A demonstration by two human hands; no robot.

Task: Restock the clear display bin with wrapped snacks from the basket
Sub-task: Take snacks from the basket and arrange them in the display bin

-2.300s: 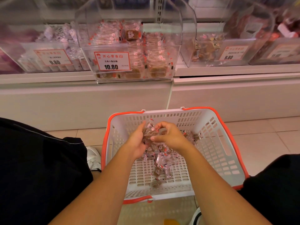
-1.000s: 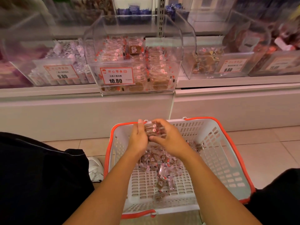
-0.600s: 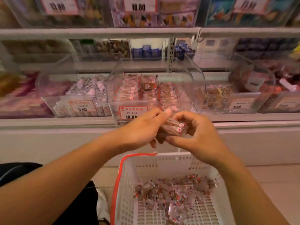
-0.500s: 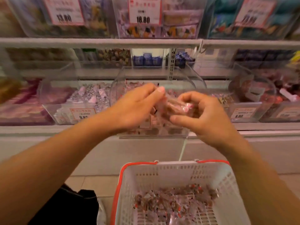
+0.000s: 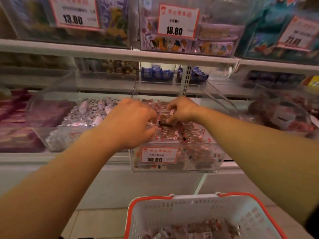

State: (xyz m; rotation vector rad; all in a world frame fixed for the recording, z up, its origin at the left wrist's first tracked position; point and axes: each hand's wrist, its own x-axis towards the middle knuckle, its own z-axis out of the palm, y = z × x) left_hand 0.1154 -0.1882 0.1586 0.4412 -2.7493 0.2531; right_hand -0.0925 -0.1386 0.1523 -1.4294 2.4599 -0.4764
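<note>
Seen from above and behind two bare forearms reaching up toward a shop shelf. At centre frame, both hands inside the open top of a clear display bin point(image 5: 189, 162), its front wall carrying a price card reading 10.80 point(image 5: 159, 155). Left hand point(image 5: 131, 123) just left of centre, knuckles toward the camera, fingers curled down onto the stock; whether anything is pinched underneath cannot be told. Right hand point(image 5: 183, 109) slightly higher and to the right, thumb and fingertips closed on a small bunch of wrapped snacks point(image 5: 166, 114), clear film with red-and-white marks. Bunch held between the two hands, just above the rows already in the bin. Motion blur throughout.

Step in hand, by judgement: setting a handful down into the bin. Next move likely calls for lowering the bunch flush with the existing rows, opening the fingers, then going back down to the basket point(image 5: 198, 209) at bottom centre, white mesh with a red rim, more loose snacks point(image 5: 198, 230) visible in its floor.

Held bunch apparently lying with its long axis left to right across the frame, roughly level, one end toward each hand; too blurred to be sure. Stocked packs below seemingly standing on edge in rows running front to back.

Neighbouring bins to the left and right, further price cards along the top.
</note>
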